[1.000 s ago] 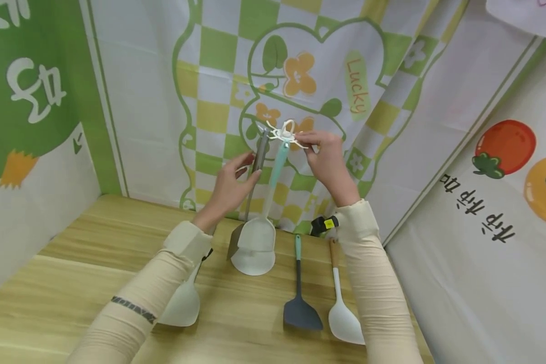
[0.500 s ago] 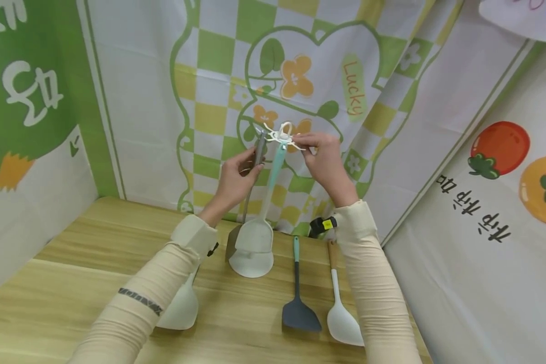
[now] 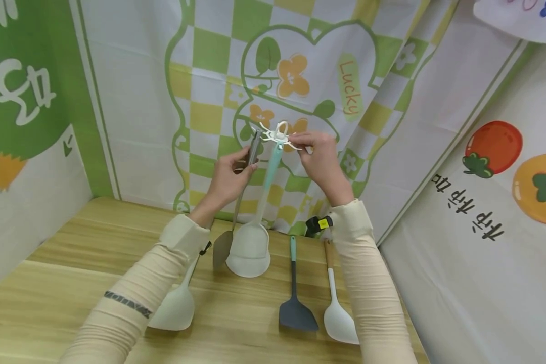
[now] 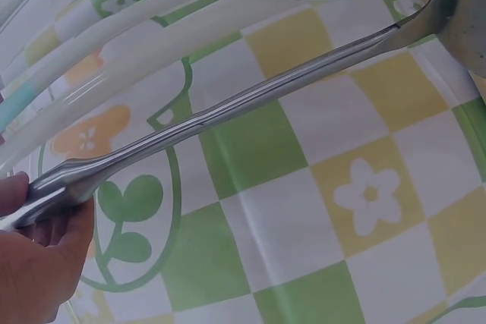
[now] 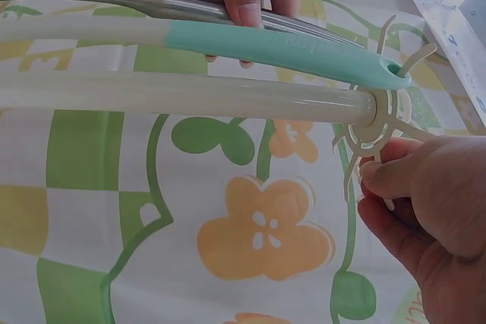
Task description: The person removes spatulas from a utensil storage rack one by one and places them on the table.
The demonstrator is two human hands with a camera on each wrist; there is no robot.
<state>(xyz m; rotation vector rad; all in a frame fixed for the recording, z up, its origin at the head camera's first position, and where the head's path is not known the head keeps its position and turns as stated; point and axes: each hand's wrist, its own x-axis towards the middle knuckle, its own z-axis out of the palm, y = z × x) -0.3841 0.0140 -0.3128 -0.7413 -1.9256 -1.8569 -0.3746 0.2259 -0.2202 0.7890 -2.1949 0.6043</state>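
Observation:
A white utensil rack has hooks fanning out around its top, above a pale pole. My right hand pinches one of the hooks between thumb and fingers. From another hook hangs a spatula with a mint handle, its whitish blade low in front of the base. My left hand grips a steel spatula by the upper handle, thumb on one side and fingers on the other. The handle's tip is right beside the rack's hooks, and its metal blade hangs left of the whitish one.
On the wooden table lie a dark grey spatula with a mint handle and a white spatula with a wooden handle. Another pale spatula lies partly under the left forearm. A patterned curtain hangs behind.
The steel spatula's blade has swung left, out from behind the whitish blade, and its shaft tilts more. My right hand keeps its pinch on the rack's hook. The head view has shifted slightly.

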